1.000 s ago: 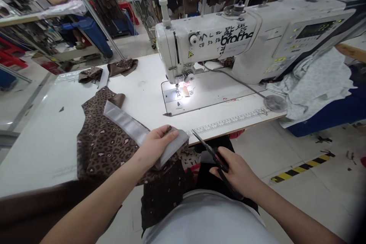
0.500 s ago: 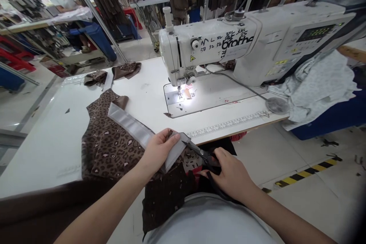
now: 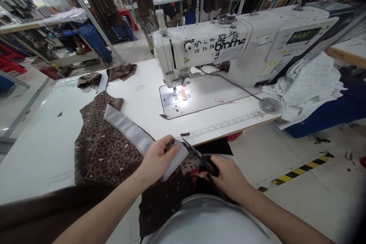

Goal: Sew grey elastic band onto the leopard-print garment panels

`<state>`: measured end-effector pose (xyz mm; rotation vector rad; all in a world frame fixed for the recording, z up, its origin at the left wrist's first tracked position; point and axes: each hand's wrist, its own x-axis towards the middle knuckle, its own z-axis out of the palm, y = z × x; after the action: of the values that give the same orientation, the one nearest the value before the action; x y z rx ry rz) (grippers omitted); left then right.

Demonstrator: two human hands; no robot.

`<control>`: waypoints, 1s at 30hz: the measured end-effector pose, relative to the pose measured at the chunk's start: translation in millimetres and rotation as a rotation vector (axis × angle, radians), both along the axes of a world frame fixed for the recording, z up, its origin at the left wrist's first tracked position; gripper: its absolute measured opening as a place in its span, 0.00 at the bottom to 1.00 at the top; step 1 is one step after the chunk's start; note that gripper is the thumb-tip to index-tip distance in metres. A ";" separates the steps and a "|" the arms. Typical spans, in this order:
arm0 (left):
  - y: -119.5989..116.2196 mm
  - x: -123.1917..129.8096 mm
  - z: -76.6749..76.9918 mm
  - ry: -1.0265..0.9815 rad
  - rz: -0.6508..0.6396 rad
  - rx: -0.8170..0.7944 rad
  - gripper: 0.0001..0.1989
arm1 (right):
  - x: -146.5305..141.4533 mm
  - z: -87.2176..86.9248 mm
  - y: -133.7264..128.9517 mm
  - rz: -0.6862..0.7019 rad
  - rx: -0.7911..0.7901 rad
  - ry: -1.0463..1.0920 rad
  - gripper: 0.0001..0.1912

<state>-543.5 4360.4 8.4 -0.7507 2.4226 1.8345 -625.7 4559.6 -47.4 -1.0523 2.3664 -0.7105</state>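
Flat white tabletop (image 3: 37,152) spreads ahead; the left hand (image 3: 160,156), thumb uppermost, pinches a grey fabric band (image 3: 174,166); the right hand (image 3: 227,175), just beside, curls around black metal scissors (image 3: 200,156).

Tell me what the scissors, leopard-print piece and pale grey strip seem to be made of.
Scissors: probably dark-finished metal, given their slim, pointed shape. Leopard-print piece: apparently matte fabric, since it lies limp with soft creases; fibre unclear. Pale grey strip: likely smooth fabric or interfacing with a slight sheen, judging by lighter bands along it.
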 end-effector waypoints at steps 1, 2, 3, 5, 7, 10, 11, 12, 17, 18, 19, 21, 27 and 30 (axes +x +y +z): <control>-5.5 -2.9 3.0 0.001 -0.008 -0.092 0.12 | -6.0 3.6 -0.7 -0.011 -0.001 0.006 0.18; -12.9 -7.2 5.7 0.007 -0.017 -0.204 0.12 | -14.6 8.4 -2.1 -0.036 0.004 0.036 0.19; -21.6 -12.9 7.7 0.018 -0.028 -0.326 0.12 | -25.9 13.8 -4.2 -0.071 0.014 0.091 0.19; -40.4 -25.7 8.4 0.027 -0.099 -0.541 0.13 | -55.5 23.8 -10.2 -0.134 0.031 0.243 0.20; -56.5 -35.4 4.6 0.002 -0.238 -0.704 0.15 | -89.3 29.5 -17.1 -0.163 0.050 0.405 0.21; -70.8 -34.4 -6.1 -0.109 -0.405 -0.868 0.16 | -130.0 28.7 -29.7 -0.153 0.105 0.597 0.23; -73.5 -30.0 -10.0 -0.141 -0.426 -0.898 0.17 | -137.4 27.3 -36.3 -0.126 0.100 0.653 0.22; -75.8 -24.3 -13.6 -0.164 -0.434 -0.911 0.17 | -141.2 26.0 -45.0 -0.078 0.068 0.691 0.22; -91.6 2.9 -13.3 -0.137 -0.372 -0.872 0.16 | -115.9 26.0 -117.7 0.460 -0.187 0.426 0.26; -96.4 5.9 -8.3 -0.119 -0.344 -0.859 0.16 | -105.5 26.7 -130.9 0.549 -0.198 0.356 0.27; -101.6 8.0 -2.0 -0.093 -0.313 -0.850 0.16 | -94.3 27.5 -139.9 0.627 -0.216 0.305 0.27; -111.8 9.0 11.9 -0.022 -0.244 -0.839 0.16 | -71.0 29.2 -142.0 0.836 -0.283 0.214 0.21; -119.7 -30.1 11.9 0.131 -0.271 -0.792 0.14 | -32.0 36.7 -79.0 0.938 -0.383 0.111 0.19; -109.8 -67.5 -11.4 0.095 -0.393 -0.880 0.14 | -37.0 34.0 -68.3 0.764 -0.442 0.247 0.15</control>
<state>-611.1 4250.6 -3.0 -0.1326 3.1151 0.6405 -662.7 4491.3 -13.5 -2.1636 1.7621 -0.8366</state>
